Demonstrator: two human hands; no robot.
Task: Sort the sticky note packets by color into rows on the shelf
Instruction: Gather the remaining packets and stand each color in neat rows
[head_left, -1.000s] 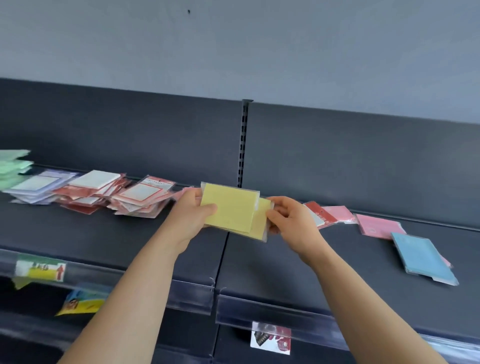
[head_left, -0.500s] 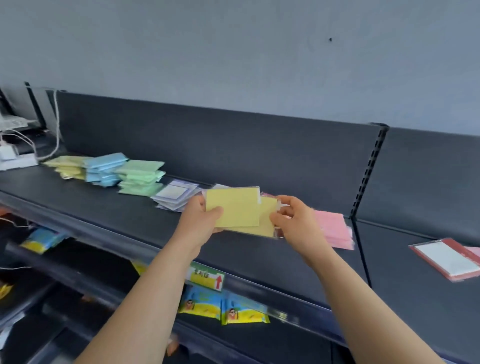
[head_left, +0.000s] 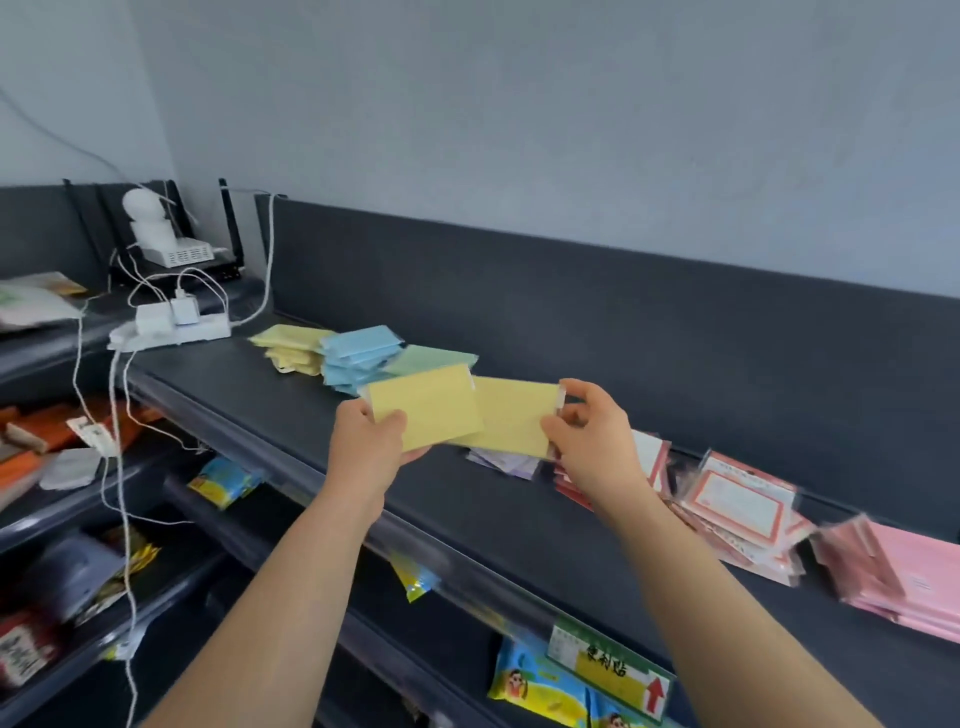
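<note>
Person's left hand holds one yellow packet w/ thumb on top, right hand pinches the edge of a second yellow packet; both grips closed on packets, held overlapping in the air above the shelf, near the green stack. Risk, prob.: the thin flat squares are in glossy clear film, so an edge pinch could slip, & reaching past the blue stack to the yellow stack could nudge those loose, slanting piles

The dark grey metal shelf carries, left to right: a white power strip, stacked yellow sticky note packets, a blue stack touching them, a green stack, purple packets, red-bordered white packets, and a pink stack.
</note>
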